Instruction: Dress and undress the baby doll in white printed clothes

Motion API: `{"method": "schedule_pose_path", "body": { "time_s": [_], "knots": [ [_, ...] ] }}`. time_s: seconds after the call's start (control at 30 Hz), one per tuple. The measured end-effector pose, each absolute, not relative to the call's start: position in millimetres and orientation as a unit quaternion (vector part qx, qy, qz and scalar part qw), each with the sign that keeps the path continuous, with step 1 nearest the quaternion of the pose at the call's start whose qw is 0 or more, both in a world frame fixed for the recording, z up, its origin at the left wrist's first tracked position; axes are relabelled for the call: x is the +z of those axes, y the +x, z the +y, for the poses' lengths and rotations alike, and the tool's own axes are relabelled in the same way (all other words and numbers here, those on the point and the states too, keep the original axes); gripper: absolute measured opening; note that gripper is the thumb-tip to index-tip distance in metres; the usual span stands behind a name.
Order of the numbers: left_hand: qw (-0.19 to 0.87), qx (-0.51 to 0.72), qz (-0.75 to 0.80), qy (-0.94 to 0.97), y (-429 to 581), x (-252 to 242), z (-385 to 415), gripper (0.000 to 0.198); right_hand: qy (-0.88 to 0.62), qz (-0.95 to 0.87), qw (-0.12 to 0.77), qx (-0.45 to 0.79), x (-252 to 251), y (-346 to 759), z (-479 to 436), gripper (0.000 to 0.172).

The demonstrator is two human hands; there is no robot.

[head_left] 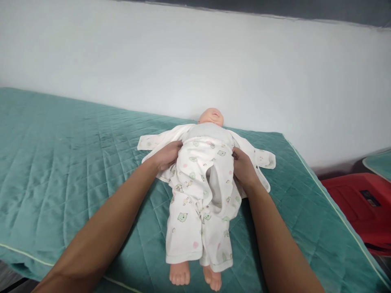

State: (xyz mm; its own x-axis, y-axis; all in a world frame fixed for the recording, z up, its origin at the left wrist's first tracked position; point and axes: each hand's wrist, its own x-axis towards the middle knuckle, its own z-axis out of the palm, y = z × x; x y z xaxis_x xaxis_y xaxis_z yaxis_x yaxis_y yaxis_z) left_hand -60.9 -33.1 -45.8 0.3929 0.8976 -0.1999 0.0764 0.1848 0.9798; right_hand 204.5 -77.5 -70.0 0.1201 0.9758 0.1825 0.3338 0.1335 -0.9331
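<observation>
A baby doll (212, 116) lies on its back, head toward the wall and bare feet toward me. White baby pants (186, 203) printed with green animals cover its legs and reach up over its belly. Under its body a white baby jacket (155, 140) is spread, sleeves out to both sides. My left hand (169, 154) is closed at the waistband's left side, my right hand (242, 165) at its right side. Both sets of fingertips are partly hidden by the cloth. An opening in the pants' crotch shows pale grey fabric inside.
The doll rests on a green quilted bed cover (76, 162) with pale piping along its edges. A white wall (152, 61) rises right behind the bed. To the right, beyond the bed's edge, stands a red plastic chair (357, 203).
</observation>
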Motion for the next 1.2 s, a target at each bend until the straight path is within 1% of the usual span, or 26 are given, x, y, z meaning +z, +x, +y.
{"method": "schedule_pose_path", "body": {
  "time_s": [0.07, 0.23, 0.4, 0.5, 0.6, 0.7, 0.8, 0.87, 0.93, 1.03, 1.1, 1.2],
  "knots": [
    [0.638, 0.331, 0.432, 0.545, -60.7, -45.7, -33.7, 0.031, -0.565, -0.566, 0.496, 0.34, -69.5, 202.2, -78.5, 0.019],
    [0.651, 0.338, 0.404, 0.546, -61.3, -44.9, -35.5, 0.034, -0.563, -0.531, 0.522, 0.357, -65.9, 193.4, -82.2, 0.018],
    [0.635, 0.331, 0.423, 0.556, -62.2, -45.8, -35.6, 0.034, -0.557, -0.487, 0.55, 0.386, -59.6, 184.8, -86.3, 0.032],
    [0.616, 0.337, 0.42, 0.575, -63.2, -47.7, -34.5, 0.032, -0.548, -0.468, 0.559, 0.411, -58.1, 183.2, -87.7, 0.031],
    [0.537, 0.357, 0.452, 0.616, -64.5, -48.3, -32.7, 0.026, -0.539, -0.441, 0.584, 0.418, -60.3, 184.7, -87.1, 0.031],
    [0.4, 0.394, 0.517, 0.646, -64.7, -45.7, -32.1, 0.021, -0.559, -0.432, 0.597, 0.382, -63.7, 187.3, -85.6, 0.035],
    [0.288, 0.443, 0.54, 0.655, -62.2, -40.0, -35.3, 0.022, -0.587, -0.454, 0.583, 0.33, -63.7, 188.5, -85.6, 0.037],
    [0.251, 0.475, 0.513, 0.669, -59.3, -36.2, -38.7, 0.023, -0.604, -0.48, 0.567, 0.288, -60.5, 188.3, -87.1, 0.034],
    [0.233, 0.493, 0.465, 0.697, -56.0, -33.6, -41.2, 0.021, -0.615, -0.507, 0.559, 0.229, -55.2, 187.0, -89.7, 0.027],
    [0.224, 0.484, 0.399, 0.746, -52.6, -32.5, -41.3, 0.018, -0.584, -0.553, 0.575, 0.148, -46.3, 183.2, -94.7, 0.017],
    [0.238, 0.466, 0.375, 0.765, -52.6, -32.9, -39.6, 0.016, -0.541, -0.594, 0.579, 0.138, -41.8, 180.8, -97.0, 0.012],
    [0.263, 0.443, 0.352, 0.781, -55.6, -32.8, -36.8, 0.015, -0.488, -0.642, 0.561, 0.186, -39.8, 180.9, -96.2, 0.01]
  ]
}}
